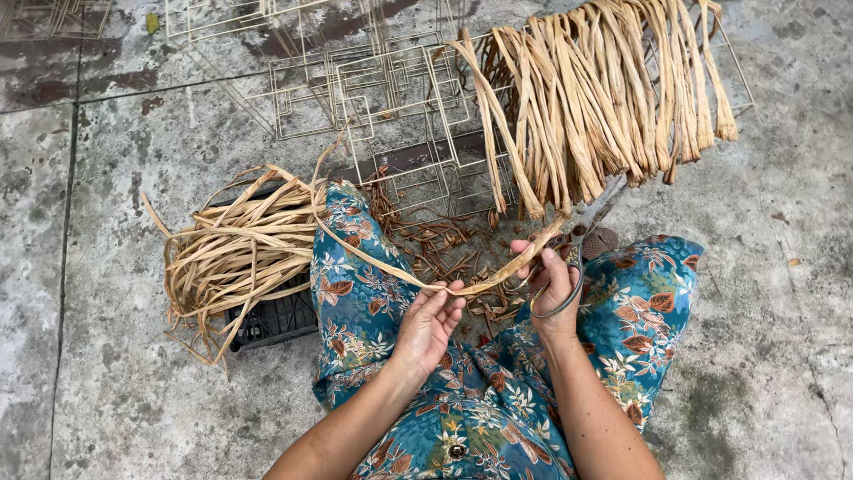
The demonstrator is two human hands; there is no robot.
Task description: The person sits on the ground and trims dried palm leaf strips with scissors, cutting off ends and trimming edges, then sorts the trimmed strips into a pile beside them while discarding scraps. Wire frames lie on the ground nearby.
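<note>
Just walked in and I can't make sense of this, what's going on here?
A person sitting on a concrete floor holds one long dried fibre strip between both hands. The left hand pinches it near the middle; the right hand holds its other end along with scissors. A loose bundle of strips lies on a dark crate, more drape over wire frames.

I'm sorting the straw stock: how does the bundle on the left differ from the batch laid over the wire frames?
The left bundle is loosely coiled and tangled, lying partly on a dark crate; the batch on the wire frames lies in straighter strips, fanned side by side. The left bundle's strips loop back; the batch's ends hang free. Both are tan, flat dried strips.
</note>
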